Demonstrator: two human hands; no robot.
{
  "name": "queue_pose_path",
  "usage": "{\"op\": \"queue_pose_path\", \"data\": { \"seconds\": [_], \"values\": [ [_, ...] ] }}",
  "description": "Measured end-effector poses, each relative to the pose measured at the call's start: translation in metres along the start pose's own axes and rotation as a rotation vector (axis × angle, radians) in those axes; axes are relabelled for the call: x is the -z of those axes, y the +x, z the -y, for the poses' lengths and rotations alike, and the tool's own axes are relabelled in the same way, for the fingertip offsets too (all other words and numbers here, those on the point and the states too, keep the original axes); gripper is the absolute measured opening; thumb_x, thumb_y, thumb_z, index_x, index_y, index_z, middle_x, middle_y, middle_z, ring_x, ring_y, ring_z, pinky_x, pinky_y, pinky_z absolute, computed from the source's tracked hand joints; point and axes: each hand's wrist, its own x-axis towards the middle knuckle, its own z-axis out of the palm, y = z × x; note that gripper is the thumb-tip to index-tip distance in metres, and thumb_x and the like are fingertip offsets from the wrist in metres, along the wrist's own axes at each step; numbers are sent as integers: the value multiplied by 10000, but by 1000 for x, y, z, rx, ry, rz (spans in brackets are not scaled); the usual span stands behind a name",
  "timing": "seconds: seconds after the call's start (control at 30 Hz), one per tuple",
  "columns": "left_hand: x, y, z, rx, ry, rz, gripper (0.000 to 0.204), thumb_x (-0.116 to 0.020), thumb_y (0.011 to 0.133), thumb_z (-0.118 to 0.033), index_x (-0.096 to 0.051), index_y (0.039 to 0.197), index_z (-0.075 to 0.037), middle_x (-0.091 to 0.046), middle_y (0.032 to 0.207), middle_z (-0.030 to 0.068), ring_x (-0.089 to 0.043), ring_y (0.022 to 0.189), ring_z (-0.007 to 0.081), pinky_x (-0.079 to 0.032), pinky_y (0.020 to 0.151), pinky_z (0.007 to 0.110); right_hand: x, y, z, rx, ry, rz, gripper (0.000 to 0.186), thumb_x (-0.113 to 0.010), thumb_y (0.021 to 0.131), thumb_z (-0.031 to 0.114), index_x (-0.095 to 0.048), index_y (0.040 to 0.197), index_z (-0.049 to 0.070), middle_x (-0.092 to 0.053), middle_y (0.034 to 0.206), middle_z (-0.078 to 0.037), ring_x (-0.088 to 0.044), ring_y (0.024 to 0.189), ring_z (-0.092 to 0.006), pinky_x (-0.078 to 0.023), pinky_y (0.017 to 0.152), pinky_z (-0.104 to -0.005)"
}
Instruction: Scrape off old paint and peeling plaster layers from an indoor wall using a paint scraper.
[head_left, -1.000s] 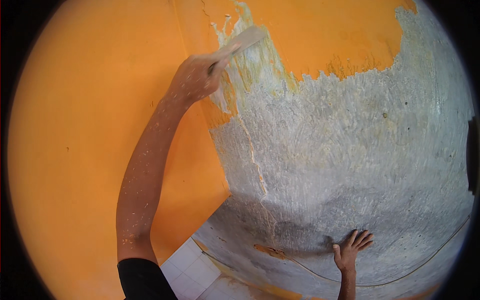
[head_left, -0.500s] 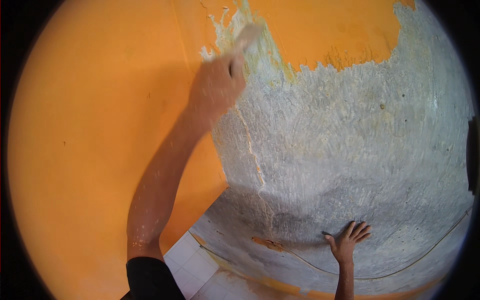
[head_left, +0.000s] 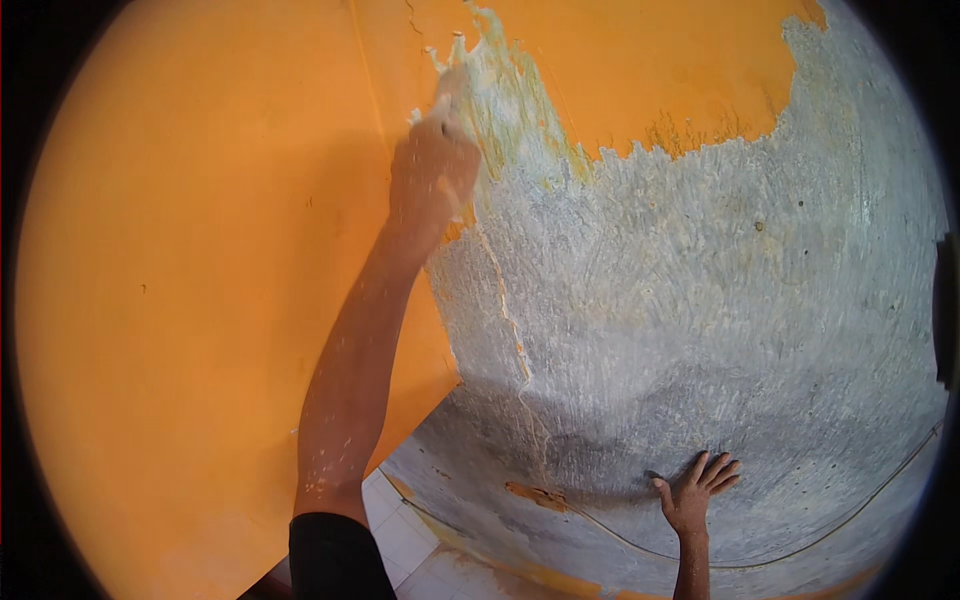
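My left hand [head_left: 432, 175] is raised at the upper middle, closed on a scraper [head_left: 450, 85] blurred by motion, against flaking orange paint near the wall's corner. Its forearm has pale flecks on it. Around the blade is a pale yellow-green ragged patch [head_left: 515, 110] where paint is off. My right hand [head_left: 695, 495] lies low on the bare grey, rough part of the wall [head_left: 680, 290], fingers spread, holding nothing. A thin crack runs down the grey surface from under my left hand.
An orange wall [head_left: 170, 280] fills the left side, and more orange paint [head_left: 670, 70] remains at the upper right. A thin cable [head_left: 820, 530] runs along the lower wall. White floor tiles [head_left: 400, 535] show at the bottom. A dark shape sits at the right edge.
My left forearm has swung to the right, and the scraper's blade has moved left and down from where it was. My right hand stays spread on the wall, shifted only slightly.
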Motion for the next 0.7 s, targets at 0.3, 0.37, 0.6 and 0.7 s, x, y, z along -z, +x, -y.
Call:
{"op": "queue_pose_path", "data": {
  "seconds": [0.3, 0.37, 0.6, 0.7],
  "values": [
    [-42, 9, 37, -76, 73, -319, 380, -429, 937, -175, -554, 1280, -68, -651, 1040, 230, -639, 919, 376, -503, 792, 399, -1, -4, -6, -14, -38, 36, 985, -494, 885, 608, 21, 1498, 34, 210, 1504, -291, 247, 1341, -536, 168, 987, -707],
    [-36, -2, 54, -67, 51, -265, 372, -435, 939, -173, -556, 1279, -83, -652, 1038, 230, -641, 910, 375, -505, 787, 405, -1, -7, -7, -6, -14, 35, 990, -487, 886, 613, 33, 1496, 33, 211, 1502, -296, 244, 1340, -540, 166, 985, -709],
    [5, 65, 56, -516, 137, -79, 347, -503, 912, -230, -592, 1246, -256, -675, 885, 170, -652, 753, 353, -523, 649, 432, -2, 0, -2, 39, -8, 4, 1000, -488, 885, 614, 28, 1492, 11, 210, 1489, -324, 242, 1347, -528, 184, 993, -684],
    [-11, 56, 28, -774, 119, -77, 370, -523, 899, -199, -585, 1259, -258, -678, 877, 154, -654, 737, 331, -524, 638, 408, 0, -3, -6, -6, -9, 51, 991, -469, 889, 620, 64, 1496, 46, 224, 1496, -300, 260, 1330, -544, 169, 981, -711]
  ]
}}
